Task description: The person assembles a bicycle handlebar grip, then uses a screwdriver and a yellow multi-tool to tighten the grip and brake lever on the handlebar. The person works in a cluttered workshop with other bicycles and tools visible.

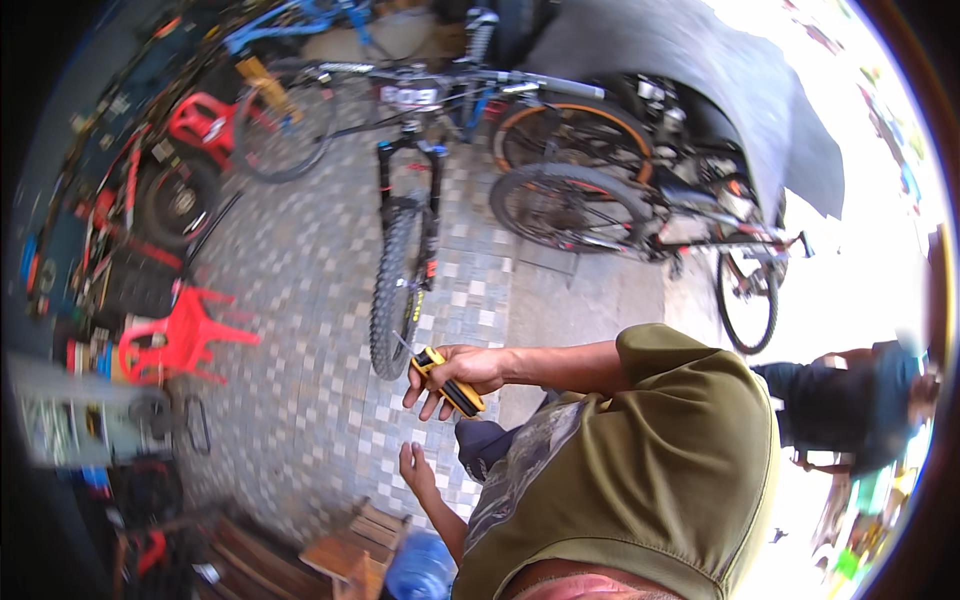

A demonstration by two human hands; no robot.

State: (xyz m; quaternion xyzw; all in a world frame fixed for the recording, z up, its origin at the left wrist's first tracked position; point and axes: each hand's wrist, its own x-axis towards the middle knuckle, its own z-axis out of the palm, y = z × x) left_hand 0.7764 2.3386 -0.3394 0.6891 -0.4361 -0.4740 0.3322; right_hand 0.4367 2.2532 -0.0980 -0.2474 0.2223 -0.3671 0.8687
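Note:
My right hand [465, 369] holds a yellow and black folding hex key set [452, 385] with a thin metal key sticking out toward the upper left. Its thumb and fingers are closed round the body. Just beyond lies the knobbly front tyre [391, 290] of a mountain bike, close to the key's tip; whether they touch I cannot tell. Lower down, my left hand [416, 472] is partly hidden, its visible fingers apart and nothing showing in them. The bike's black suspension fork [430, 190] rises above the wheel to the handlebar.
More bicycles [575, 205] stand at the upper right, under a grey cover [690, 60]. Red plastic chairs [180, 335] are at the left. A wooden stool [355, 545] and a blue water jug [422, 567] stand low in view. A person in dark clothes [850, 405] is at the right.

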